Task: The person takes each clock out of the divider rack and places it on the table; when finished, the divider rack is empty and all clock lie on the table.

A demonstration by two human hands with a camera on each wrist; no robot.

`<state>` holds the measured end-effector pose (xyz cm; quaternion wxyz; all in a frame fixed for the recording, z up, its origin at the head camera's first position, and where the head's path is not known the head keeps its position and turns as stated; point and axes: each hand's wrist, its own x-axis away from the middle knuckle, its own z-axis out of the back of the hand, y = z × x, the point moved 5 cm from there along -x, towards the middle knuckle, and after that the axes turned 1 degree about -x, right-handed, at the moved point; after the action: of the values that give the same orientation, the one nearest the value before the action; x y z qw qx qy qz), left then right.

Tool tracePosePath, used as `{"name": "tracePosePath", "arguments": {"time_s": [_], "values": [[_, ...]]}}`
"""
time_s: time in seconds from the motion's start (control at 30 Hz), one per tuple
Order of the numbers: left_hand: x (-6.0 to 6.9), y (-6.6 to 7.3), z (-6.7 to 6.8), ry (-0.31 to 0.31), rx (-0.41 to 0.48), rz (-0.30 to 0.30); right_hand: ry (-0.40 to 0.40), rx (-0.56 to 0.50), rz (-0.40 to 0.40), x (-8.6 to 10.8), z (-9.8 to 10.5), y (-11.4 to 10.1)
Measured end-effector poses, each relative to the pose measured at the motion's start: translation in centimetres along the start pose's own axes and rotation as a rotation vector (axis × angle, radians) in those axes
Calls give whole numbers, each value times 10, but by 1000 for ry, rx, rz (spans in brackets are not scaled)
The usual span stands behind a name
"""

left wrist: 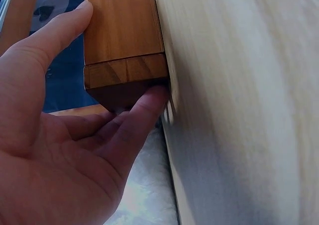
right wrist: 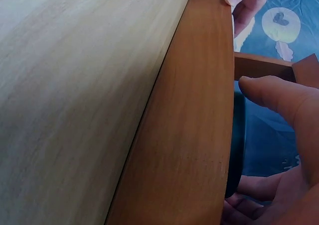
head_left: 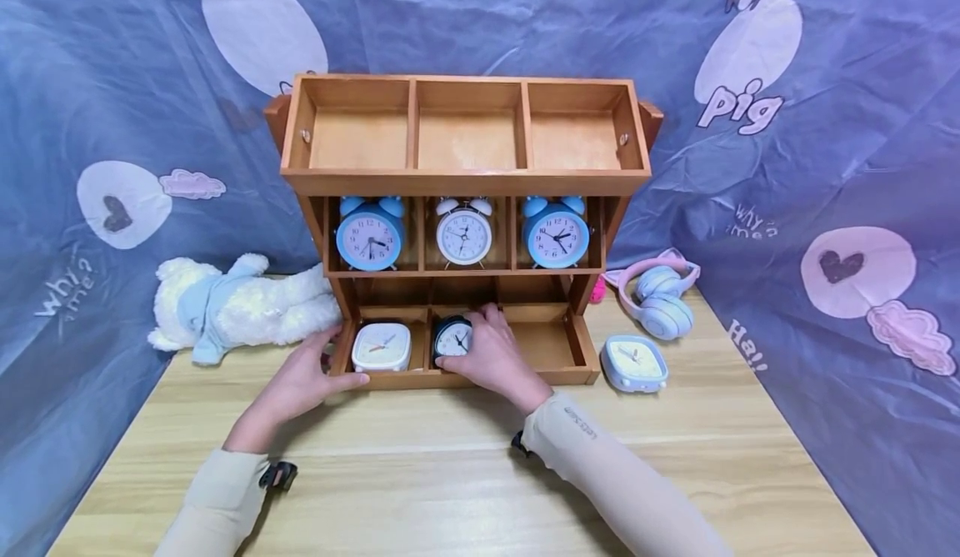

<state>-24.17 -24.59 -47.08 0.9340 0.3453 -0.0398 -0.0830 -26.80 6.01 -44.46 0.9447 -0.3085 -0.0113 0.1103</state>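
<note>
A wooden shelf (head_left: pixel 465 183) with three tiers of compartments stands on the table. My right hand (head_left: pixel 491 353) holds a dark-rimmed alarm clock (head_left: pixel 453 338) in the middle compartment of the bottom tier, its thumb at the clock's lower front. In the right wrist view the clock's dark green side (right wrist: pixel 238 140) shows behind the front board. At the bottom tier's left front corner, my left hand (head_left: pixel 303 382) grips the shelf, thumb on the front board and fingers against the side. A white square clock (head_left: pixel 382 346) sits in the bottom left compartment, beside the dark one.
Two blue twin-bell clocks (head_left: pixel 370 238) (head_left: pixel 557 238) flank a white one (head_left: pixel 463 236) on the middle tier. Right of the shelf lie a pale blue square clock (head_left: pixel 634 363) and cat-ear headphones (head_left: pixel 663 303). A white plush bear (head_left: pixel 247 307) lies at left. Patterned cloth surrounds the table.
</note>
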Motion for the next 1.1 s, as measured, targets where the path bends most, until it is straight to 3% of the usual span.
{"name": "tracePosePath", "arguments": {"time_s": [0.33, 0.67, 1.1], "values": [[-4, 5, 1, -14, -2, -3, 22, -1, -25, -1, -2, 3], [0, 2, -4, -21, 7, 16, 0, 44, -71, 0, -6, -1], [2, -1, 0, -23, 0, 23, 5, 52, -70, -3, -12, -7]]}}
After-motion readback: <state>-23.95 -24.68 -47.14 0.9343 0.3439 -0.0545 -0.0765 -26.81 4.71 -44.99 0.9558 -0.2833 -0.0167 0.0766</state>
